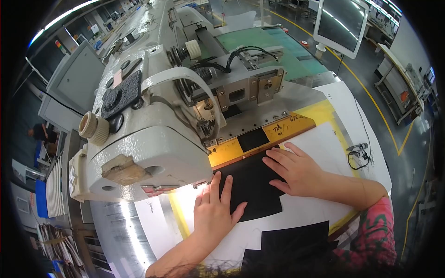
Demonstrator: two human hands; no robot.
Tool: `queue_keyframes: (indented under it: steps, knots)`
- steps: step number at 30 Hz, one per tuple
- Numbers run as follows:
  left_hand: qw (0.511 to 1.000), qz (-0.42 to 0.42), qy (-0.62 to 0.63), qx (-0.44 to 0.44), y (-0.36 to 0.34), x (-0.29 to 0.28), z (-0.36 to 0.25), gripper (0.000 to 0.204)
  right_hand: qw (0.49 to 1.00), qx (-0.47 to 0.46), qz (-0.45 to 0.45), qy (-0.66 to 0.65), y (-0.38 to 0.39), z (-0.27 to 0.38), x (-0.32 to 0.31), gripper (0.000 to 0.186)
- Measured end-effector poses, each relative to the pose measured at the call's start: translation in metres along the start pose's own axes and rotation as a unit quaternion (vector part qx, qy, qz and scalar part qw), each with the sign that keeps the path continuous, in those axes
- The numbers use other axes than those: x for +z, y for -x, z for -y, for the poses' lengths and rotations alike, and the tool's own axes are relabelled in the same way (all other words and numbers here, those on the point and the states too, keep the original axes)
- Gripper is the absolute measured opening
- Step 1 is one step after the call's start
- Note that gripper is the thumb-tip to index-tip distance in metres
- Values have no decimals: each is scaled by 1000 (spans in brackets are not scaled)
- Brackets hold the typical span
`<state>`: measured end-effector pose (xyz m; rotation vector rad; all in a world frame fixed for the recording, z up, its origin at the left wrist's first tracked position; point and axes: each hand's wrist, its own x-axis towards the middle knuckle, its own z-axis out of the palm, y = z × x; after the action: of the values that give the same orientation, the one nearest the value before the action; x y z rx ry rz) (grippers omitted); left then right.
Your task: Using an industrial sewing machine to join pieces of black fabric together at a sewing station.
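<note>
Head view: at the lower edge, loose black pieces [296, 236] are seen lying on a white sheet [320, 148], partly overlapped by one another. Beside them a pink and green sleeve [378, 227] is worn on the right arm. Farther in, a black panel [255, 187] is laid flat on the sheet, with its far edge at a yellow plate [289, 129]. Its left edge is straddled by the left hand [214, 211], which is held flat with fingers extended and thumb spread; nothing is grasped. Its right side is covered by the right hand [296, 173], also opened out, fingers parted, with nothing gripped. Close to the left fingertips, the white machine head [157, 153] is placed, and bright light is cast beneath it. Beyond the plate, a metal clamp carriage [250, 90] is mounted. Farther back, a green surface [282, 51] is seen, then a monitor [340, 25] and a floor marked with yellow lines.
</note>
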<state>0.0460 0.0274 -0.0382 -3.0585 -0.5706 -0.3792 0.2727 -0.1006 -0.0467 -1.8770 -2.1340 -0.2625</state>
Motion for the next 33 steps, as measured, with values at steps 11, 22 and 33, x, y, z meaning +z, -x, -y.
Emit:
queue_keyframes:
  steps: [11, 22, 33]
  knots:
    - [1000, 23, 9, -16, 2, -1, -1, 69, 999, -18, 25, 6, -2, 0, -4, 53]
    - [1000, -9, -22, 5, -2, -1, -2, 66, 999, -22, 23, 7, 1, -3, -1, 53]
    - [999, -14, -36, -15, -3, -12, -9, 64, 999, -30, 12, 21, 3, -2, 6, 58]
